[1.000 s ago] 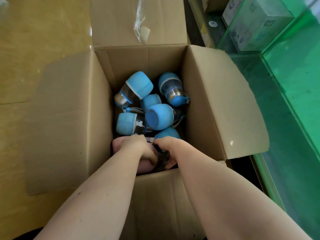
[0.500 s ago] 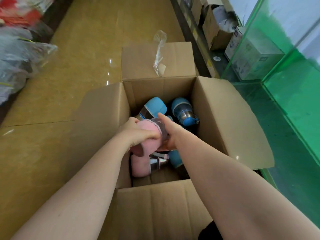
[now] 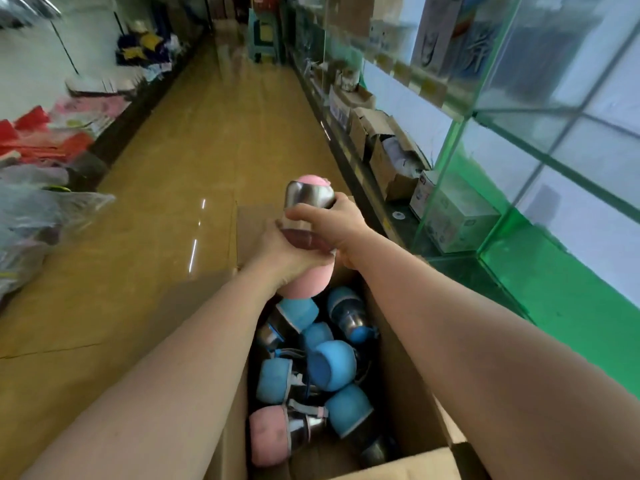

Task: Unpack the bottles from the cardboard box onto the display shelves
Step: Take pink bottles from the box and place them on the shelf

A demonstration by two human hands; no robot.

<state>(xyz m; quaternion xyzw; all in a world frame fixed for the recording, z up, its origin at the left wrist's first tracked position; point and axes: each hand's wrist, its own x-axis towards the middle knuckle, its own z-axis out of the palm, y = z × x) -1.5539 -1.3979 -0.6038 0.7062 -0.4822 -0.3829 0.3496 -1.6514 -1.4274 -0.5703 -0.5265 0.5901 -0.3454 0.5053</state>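
With my left hand (image 3: 277, 251) wrapped round the pink bottle's (image 3: 306, 233) lower body and my right hand (image 3: 332, 225) gripping its middle above the box (image 3: 408, 386), its long axis pointing steel end up and away, I judge the lift done and a swing right to the shelves (image 3: 491, 119) next.

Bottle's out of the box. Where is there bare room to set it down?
Both hands, left hand and right hand, hold the pink bottle above the cardboard box. Free: the glass shelf right of the box, and the floor to its left. Crowded: the box, full of blue bottles.
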